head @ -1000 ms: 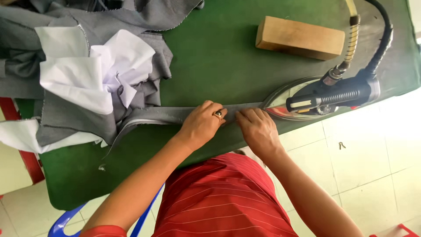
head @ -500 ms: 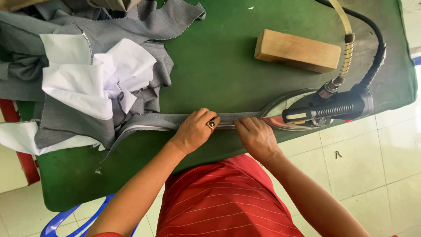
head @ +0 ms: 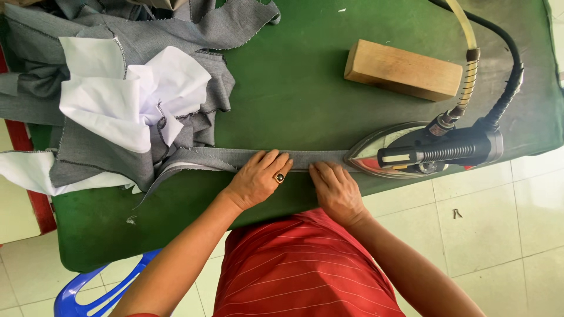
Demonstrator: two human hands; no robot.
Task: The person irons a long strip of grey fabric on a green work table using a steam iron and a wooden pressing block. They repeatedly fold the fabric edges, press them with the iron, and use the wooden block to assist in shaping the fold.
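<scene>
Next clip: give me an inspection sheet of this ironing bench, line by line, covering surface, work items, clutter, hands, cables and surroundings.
Surface: green padded table, a few lint specks.
Job's things: grey fabric strip lies flat along the near edge; steam iron rests at its right end.
Clutter: pile of grey and white cloth pieces at the left; wooden block at the back.
Hands: left hand, wearing a ring, and right hand both press flat on the strip, holding nothing.
Cables: black cord and pale hose run from the iron's rear off the far edge.
Surroundings: white tiled floor, blue plastic chair by the person's left side.
</scene>
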